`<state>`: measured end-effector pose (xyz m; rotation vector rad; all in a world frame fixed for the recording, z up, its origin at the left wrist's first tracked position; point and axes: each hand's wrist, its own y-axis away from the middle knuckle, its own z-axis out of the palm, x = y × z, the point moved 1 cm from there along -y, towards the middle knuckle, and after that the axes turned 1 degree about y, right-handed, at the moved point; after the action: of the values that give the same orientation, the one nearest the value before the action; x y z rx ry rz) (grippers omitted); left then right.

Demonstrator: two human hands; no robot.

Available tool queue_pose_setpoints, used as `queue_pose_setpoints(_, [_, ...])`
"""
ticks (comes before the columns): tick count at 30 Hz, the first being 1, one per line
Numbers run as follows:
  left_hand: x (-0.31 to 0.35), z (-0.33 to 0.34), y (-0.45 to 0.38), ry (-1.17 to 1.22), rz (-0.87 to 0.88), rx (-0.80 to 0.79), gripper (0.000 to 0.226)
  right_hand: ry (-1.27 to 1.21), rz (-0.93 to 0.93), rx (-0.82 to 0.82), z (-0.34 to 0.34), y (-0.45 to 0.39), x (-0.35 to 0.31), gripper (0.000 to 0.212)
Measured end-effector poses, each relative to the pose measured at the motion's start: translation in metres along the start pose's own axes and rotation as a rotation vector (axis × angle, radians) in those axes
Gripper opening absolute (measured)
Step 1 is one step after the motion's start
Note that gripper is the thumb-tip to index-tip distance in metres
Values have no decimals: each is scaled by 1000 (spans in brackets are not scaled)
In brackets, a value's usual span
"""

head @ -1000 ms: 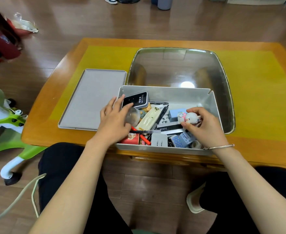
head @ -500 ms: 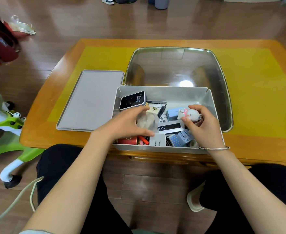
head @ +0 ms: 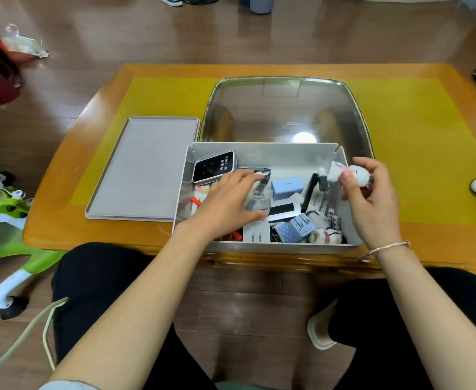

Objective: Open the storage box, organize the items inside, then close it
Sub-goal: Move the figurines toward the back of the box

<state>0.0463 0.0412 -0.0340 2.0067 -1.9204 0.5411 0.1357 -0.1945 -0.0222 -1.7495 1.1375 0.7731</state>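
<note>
Head cam shows the storage box (head: pixel 262 153) open on the worktop (head: pixel 428 130), lid (head: pixel 144 167) parked to its left, so sorting's clearly underway. Left hand (head: pixel 225 204) is down inside, fingers wrapped round a clear little jar (head: pixel 258 198). Right hand (head: pixel 372 198) pinches a small white figurine (head: pixel 349 173) just above the box's right end, probably picking it a spot.

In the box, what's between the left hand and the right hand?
Head view: between the left hand and the right hand lie a light blue box and a black pen inside the storage box.
</note>
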Motion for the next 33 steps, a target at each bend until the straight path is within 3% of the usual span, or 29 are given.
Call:
queue_pose_setpoints(3, [27,12,-10,-73,151,-50,64,8,37,31,-8,-3,7,41])
queue_pose_setpoints(8, [72,33,-36,-90,353,-190,40,-6,67,63,-5,2,27,37])
queue_pose_setpoints(12, [86,44,-47,-83,399,-301,35,43,58,81,3,6,35,35])
queue_pose_setpoints(16, [86,53,-45,-239,457,-384,43,53,58,85,4,7,36,34])
queue_pose_setpoints(22, [93,55,-49,-391,539,-348,55,62,63,86,4,8,36,32])
queue_pose_setpoints(28, [94,53,-49,-399,680,-347,50,102,64,110,5,8,32,29])
queue_pose_setpoints(33, [95,55,-52,-406,670,-357,46,128,47,129,4,8,30,28])
